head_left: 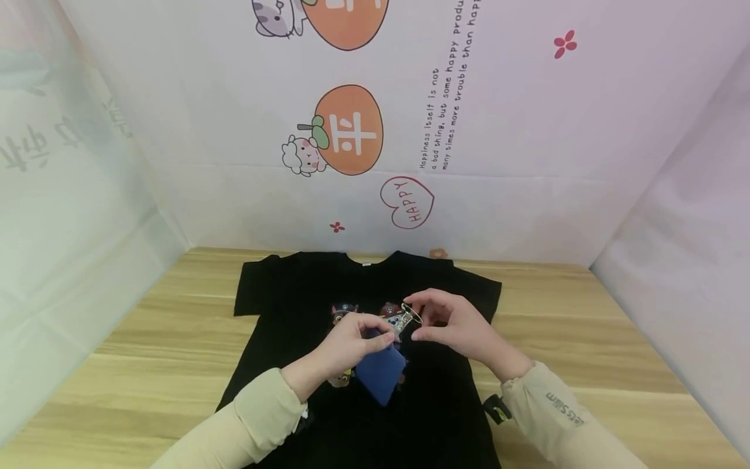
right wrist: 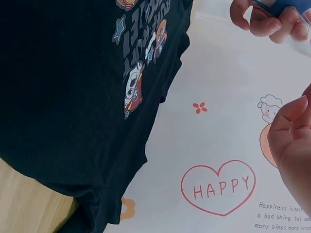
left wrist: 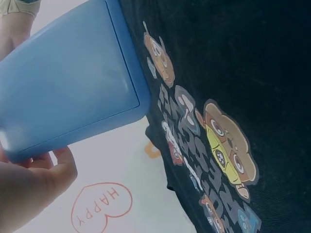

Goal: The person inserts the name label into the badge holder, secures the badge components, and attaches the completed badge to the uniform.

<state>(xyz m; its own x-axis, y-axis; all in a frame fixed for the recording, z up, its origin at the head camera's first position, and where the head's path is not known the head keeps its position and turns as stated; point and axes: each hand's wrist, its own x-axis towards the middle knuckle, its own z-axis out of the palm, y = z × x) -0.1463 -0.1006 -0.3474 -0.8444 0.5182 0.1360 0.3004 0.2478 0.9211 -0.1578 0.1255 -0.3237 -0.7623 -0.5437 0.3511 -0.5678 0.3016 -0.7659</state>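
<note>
A pale wood-grain tabletop point(head_left: 586, 339) sits boxed in by white printed cloth walls point(head_left: 527, 130), and a black short-sleeved T-shirt with a cartoon puppy print point(head_left: 305, 286) lies flat on it, collar toward twelve o'clock. Nearest, two beige sleeves point(head_left: 258, 417) come in from six o'clock. Just above the shirt's chest print the left hand point(head_left: 346, 348) has its fingers curled round the top of a flat blue rectangular card holder point(head_left: 381, 374), which hangs tilted toward five o'clock. At about two o'clock from it, almost touching, the right hand point(head_left: 454, 329) pinches a thin silver metal key ring point(head_left: 412, 314) between thumb and fingertips; small charms dangle between the hands. Farther back, the wall shows a red "HAPPY" heart point(head_left: 407, 202) and an orange persimmon drawing point(head_left: 348, 130).
</note>
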